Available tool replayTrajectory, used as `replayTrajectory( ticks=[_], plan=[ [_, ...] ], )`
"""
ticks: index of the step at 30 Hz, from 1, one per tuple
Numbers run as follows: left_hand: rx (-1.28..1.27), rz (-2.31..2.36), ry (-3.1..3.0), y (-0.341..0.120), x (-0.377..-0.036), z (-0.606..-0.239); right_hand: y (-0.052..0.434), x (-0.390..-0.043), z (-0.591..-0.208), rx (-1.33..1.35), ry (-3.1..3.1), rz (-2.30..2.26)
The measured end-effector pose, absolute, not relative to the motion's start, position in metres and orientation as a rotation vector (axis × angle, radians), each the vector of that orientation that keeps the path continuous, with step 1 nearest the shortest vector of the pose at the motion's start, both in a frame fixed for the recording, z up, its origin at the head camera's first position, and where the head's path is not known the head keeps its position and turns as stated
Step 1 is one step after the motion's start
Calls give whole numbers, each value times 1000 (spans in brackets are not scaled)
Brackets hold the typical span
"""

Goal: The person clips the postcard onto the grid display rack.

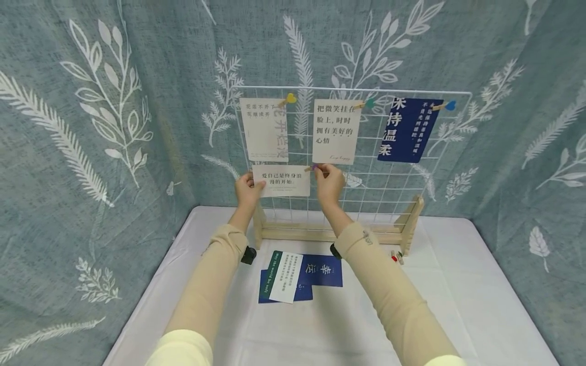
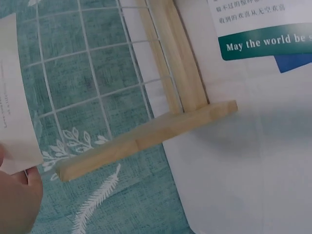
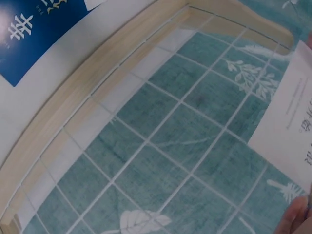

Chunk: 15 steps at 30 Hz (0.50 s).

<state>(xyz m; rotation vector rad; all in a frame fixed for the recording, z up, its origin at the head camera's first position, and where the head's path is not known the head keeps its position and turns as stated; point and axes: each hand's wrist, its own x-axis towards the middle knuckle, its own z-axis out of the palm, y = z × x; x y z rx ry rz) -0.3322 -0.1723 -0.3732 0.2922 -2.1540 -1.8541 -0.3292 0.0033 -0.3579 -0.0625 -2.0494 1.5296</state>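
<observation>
A white card with dark lettering (image 1: 281,181) lies flat against the white wire grid (image 1: 371,188), below a taller cream card (image 1: 264,129). My left hand (image 1: 248,190) pinches its left edge, thumb in front. At its upper right corner, my right hand (image 1: 330,184) pinches a small wooden clothespin with a purple end (image 1: 314,167). Whether the clothespin's jaws bite both card and wire cannot be made out. In the left wrist view the left hand (image 2: 19,200) holds the card's edge; the right wrist view shows only the right fingertips (image 3: 292,214) beside the card.
Another cream card (image 1: 334,131) and a navy card (image 1: 407,129) hang from clothespins along the grid's top. Wooden feet (image 1: 412,223) support the grid. Several cards, among them a white one (image 1: 286,277), overlap on the table (image 1: 366,325). Small clothespins (image 1: 397,257) lie by the right foot.
</observation>
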Motion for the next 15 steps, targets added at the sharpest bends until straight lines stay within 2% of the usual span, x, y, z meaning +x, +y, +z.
replayTrajectory(
  ticks=[6, 11, 15],
  plan=[
    [381, -1776, -2151, -169, -330, -375, -1, -322, -366, -3, -1996, 1523],
    [339, -1751, -2132, -171, -335, -379, -2, -317, -368, 24, -1966, 1561],
    [191, -1757, -2014, -190, -380, -422, -2, -313, -368, 59, -1953, 1565]
  ],
)
